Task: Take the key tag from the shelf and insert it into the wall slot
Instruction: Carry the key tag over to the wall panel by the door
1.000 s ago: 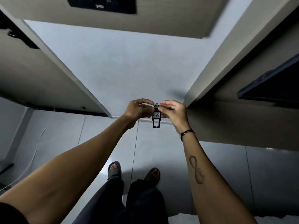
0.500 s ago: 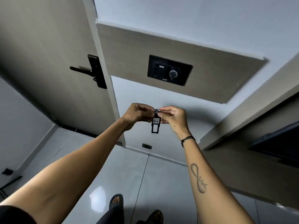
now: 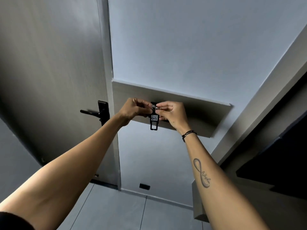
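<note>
A black key tag [image 3: 154, 121] with a white label hangs from a metal ring at chest height in the middle of the view. My left hand [image 3: 132, 110] and my right hand [image 3: 172, 113] both pinch the ring at its top, one from each side. The tag hangs in front of a wood-toned wall panel [image 3: 207, 113]. The black wall unit with the slot is almost fully hidden behind my hands; only a dark sliver [image 3: 153, 103] shows above them.
A grey door [image 3: 49, 80] with a black lever handle [image 3: 96, 112] stands at the left. A dark shelf or cabinet [image 3: 274, 163] juts in at the right. A small black outlet [image 3: 144, 186] sits low on the wall above the tiled floor.
The view has tilted upward from the floor to the wall. The wall panel now lies directly behind my hands. Both hands keep the same grip on the key tag's ring.
</note>
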